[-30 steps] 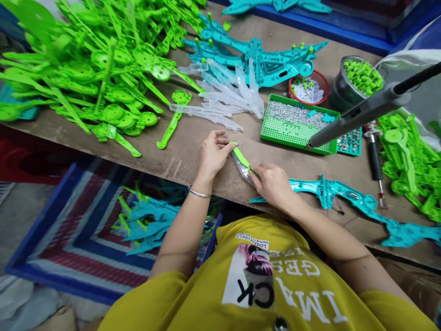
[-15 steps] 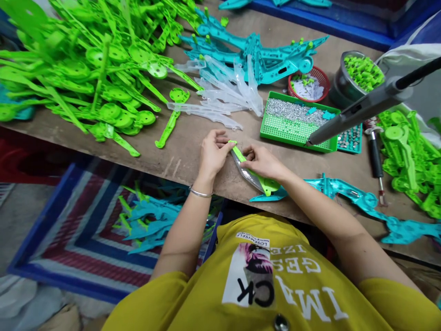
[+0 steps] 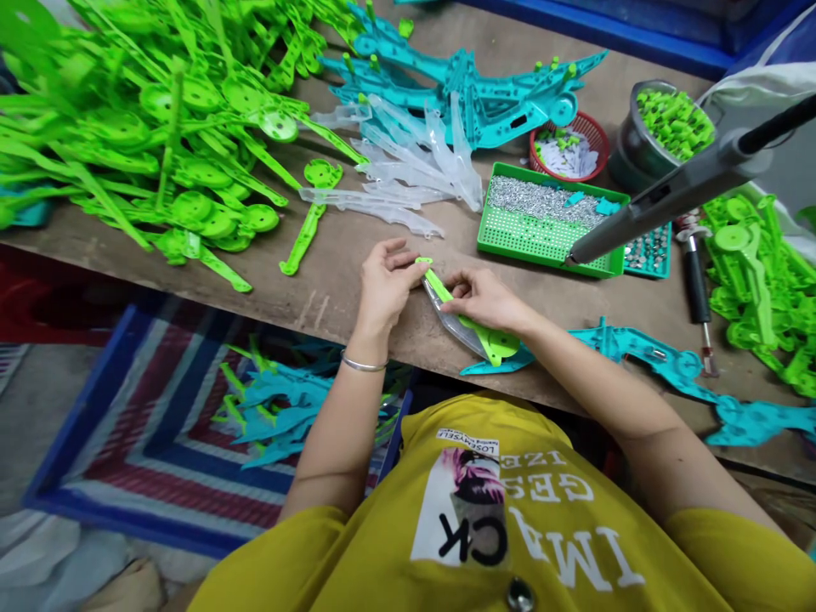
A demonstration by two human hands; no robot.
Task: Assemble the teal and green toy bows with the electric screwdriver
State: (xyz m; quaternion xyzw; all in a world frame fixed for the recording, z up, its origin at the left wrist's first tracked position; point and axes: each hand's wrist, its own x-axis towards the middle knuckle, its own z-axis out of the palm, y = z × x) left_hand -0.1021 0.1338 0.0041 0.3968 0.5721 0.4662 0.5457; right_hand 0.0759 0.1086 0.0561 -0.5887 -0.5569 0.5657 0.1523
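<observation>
While left hand (image 3: pixel 386 280) pinches the lime-green plastic strip (image 3: pixel 492 338) at eleven o'clock, right hand (image 3: pixel 481 297) grips mid-length. It's probably light, stiff.

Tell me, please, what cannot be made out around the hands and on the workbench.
In the head view:
Part of the green piece: hidden under the right hand.
A stretch of the long turquoise piece: covered by the right forearm.
That piece's far end: cut off by the right edge.
Part of the green tray: behind the grey tool.
The silvery bits in the tray: too small to tell apart.
</observation>
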